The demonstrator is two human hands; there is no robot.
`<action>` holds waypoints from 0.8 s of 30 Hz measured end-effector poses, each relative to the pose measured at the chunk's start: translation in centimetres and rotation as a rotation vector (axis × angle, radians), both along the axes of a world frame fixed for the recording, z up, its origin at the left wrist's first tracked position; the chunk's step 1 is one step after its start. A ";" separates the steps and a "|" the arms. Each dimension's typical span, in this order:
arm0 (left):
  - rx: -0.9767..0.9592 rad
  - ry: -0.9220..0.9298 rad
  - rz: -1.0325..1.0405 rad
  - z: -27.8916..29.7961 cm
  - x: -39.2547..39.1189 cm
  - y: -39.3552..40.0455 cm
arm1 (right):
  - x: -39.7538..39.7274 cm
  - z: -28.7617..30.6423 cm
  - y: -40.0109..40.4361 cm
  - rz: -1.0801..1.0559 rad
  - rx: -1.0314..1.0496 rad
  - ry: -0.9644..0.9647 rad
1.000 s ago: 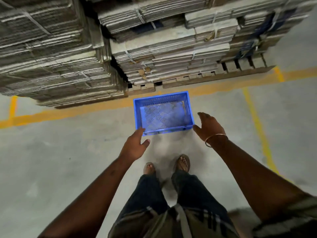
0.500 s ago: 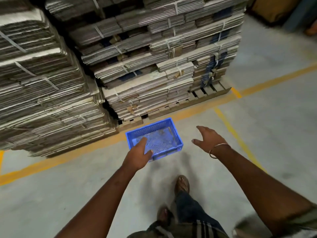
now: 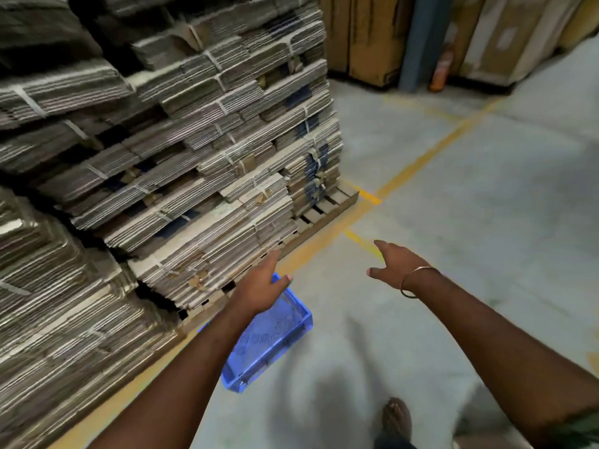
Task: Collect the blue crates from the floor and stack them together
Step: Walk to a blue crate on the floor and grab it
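One shallow blue crate [image 3: 275, 338] lies on the concrete floor beside the cardboard pallet, at lower centre of the head view. My left forearm crosses over its left part and hides that side. My left hand [image 3: 262, 286] hovers above the crate's far end with the fingers spread and nothing in it. My right hand [image 3: 393, 265], with a thin bangle on the wrist, is held out to the right of the crate over bare floor, fingers apart and empty. Neither hand touches the crate.
Tall stacks of strapped flat cardboard [image 3: 181, 163] on a wooden pallet [image 3: 327, 209] fill the left half. Yellow floor lines [image 3: 418, 166] run past the pallet. Brown boxes [image 3: 366, 37] and a grey post [image 3: 421, 40] stand at the back. My foot [image 3: 395, 419] is at the bottom.
The view has swung up and to the right, so the crate has slid down and left in the picture. Both hands have lifted away from the crate and stayed empty.
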State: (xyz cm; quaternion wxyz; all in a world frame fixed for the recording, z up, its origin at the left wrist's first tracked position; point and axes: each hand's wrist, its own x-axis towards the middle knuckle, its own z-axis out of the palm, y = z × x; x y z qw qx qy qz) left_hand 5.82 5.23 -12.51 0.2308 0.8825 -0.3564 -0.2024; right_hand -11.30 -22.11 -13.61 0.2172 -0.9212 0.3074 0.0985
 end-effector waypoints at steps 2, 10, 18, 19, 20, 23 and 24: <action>-0.033 -0.028 -0.081 0.8 -0.4 -3.4 | -1.7 0.5 -2.5 -0.043 -0.012 0.001; -0.011 -0.100 -0.239 0.6 -2.1 -18.8 | -8.4 2.0 -14.1 -0.181 -0.072 -0.022; -0.021 -0.027 -0.381 -0.5 -4.5 -31.7 | -12.9 2.2 -24.4 -0.277 -0.122 -0.003; -0.026 -0.023 -0.381 -0.7 -4.6 -33.0 | -13.2 2.1 -25.5 -0.293 -0.137 -0.006; -0.029 -0.014 -0.378 -0.9 -4.6 -34.3 | -13.5 2.0 -26.4 -0.306 -0.143 -0.007; -0.021 0.000 -0.380 -1.5 -4.4 -37.3 | -13.6 1.4 -29.0 -0.321 -0.147 0.002; -0.014 -0.004 -0.381 -1.6 -4.1 -38.2 | -13.3 1.2 -29.9 -0.322 -0.147 0.006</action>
